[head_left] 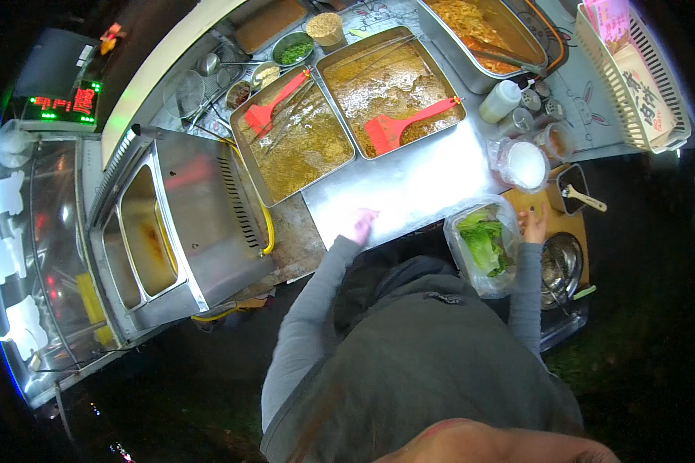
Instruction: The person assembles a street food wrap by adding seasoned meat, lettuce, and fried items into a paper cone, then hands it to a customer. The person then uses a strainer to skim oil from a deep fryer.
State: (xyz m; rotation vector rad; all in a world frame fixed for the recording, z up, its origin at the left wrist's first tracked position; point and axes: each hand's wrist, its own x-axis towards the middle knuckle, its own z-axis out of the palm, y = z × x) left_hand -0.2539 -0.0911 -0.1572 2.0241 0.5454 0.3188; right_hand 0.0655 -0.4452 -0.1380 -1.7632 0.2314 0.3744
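Note:
My left hand (361,225) is over the near edge of the bright metal worktop (417,189). Glare and blur soften its outline, but the fingers look stretched out, with nothing visible in them. On the right, my right hand (533,225) is above a wooden board (523,202), its fingers apart and holding nothing that I can see. Just left of it stands a container lined with clear plastic, with green lettuce (483,243) inside. A white round-topped tub in plastic wrap (527,166) sits beyond that hand.
Two square pans of brown liquid hold red brushes (398,127). A steel deep pan (490,46) of food stands behind, near a squeeze bottle (500,102). The steel cooker (201,216) is at left, a cream basket (633,85) far right, and a metal bowl (561,266) beside my right forearm.

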